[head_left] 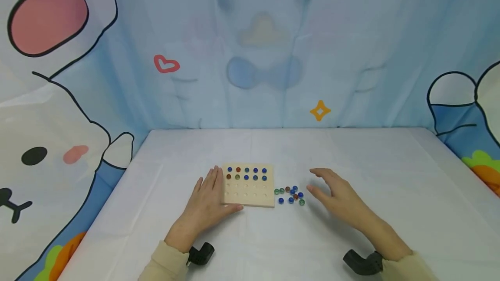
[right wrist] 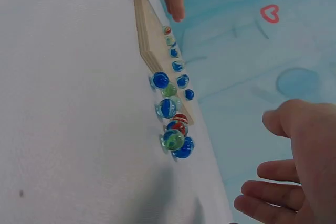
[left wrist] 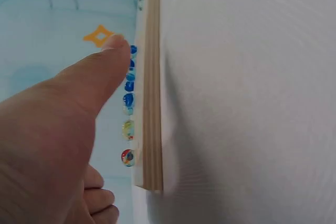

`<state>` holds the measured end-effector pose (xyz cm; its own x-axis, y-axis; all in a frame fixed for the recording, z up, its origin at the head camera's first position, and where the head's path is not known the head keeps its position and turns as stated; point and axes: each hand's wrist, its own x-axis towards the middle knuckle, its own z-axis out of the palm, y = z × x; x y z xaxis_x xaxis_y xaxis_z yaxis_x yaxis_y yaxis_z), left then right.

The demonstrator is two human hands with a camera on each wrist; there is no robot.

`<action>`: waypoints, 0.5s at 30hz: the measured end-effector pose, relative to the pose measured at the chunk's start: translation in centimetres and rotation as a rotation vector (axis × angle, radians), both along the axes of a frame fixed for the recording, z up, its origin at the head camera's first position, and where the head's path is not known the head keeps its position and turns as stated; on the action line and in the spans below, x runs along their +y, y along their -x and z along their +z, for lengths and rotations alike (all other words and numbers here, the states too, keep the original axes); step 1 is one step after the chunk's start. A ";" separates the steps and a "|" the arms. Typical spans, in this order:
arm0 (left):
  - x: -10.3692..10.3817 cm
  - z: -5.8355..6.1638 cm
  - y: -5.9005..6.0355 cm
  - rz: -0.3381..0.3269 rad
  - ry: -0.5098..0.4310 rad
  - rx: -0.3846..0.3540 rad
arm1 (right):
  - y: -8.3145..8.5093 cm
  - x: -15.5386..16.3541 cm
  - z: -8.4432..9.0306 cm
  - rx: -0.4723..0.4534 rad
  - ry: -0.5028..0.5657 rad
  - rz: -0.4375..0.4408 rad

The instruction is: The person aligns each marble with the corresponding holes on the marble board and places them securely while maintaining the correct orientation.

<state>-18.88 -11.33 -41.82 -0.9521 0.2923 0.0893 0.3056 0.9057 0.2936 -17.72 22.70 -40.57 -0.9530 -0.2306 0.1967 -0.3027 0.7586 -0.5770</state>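
Observation:
A pale wooden board (head_left: 254, 198) with rows of small hollows lies flat on the table. Glass marbles (head_left: 246, 178), mostly blue with some red and green, fill its two far rows; the two near rows hold none. My left hand (head_left: 205, 203) rests along the board's left side, fingers straight and thumb at the near edge. Loose marbles (right wrist: 173, 139) lie in a cluster just off the board's right side. To the right of that cluster, my right hand (head_left: 340, 198) hovers with thumb and fingers apart, nothing between them.
A white cloth (head_left: 289, 242) covers the table. Behind it hangs a blue curtain (head_left: 265, 107) printed with cartoon figures. Each wrist carries a black device (head_left: 202, 253), close above the cloth.

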 end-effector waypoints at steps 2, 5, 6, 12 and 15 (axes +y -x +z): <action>-0.1 -0.2 0.0 0.000 0.013 0.001 | 0.1 -0.2 -0.2 0.034 0.036 0.001; -0.2 -0.5 0.1 0.012 0.024 -0.008 | 0.2 -0.6 -0.8 0.069 0.065 -0.014; -0.2 -0.5 0.1 0.017 0.028 -0.013 | 0.3 -0.7 -1.0 0.074 0.071 -0.020; -0.1 -1.0 0.3 0.032 0.027 -0.063 | 0.3 -1.1 -2.0 0.070 0.094 -0.037; 0.1 -1.2 0.4 0.032 0.028 -0.077 | 0.2 -1.2 -2.3 0.060 0.097 -0.038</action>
<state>-19.25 -11.18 -43.04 -0.9646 0.2635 0.0075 0.2543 0.9228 0.2894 -17.92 21.52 -42.83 -0.9464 -0.1715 0.2735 -0.3110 0.7115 -0.6301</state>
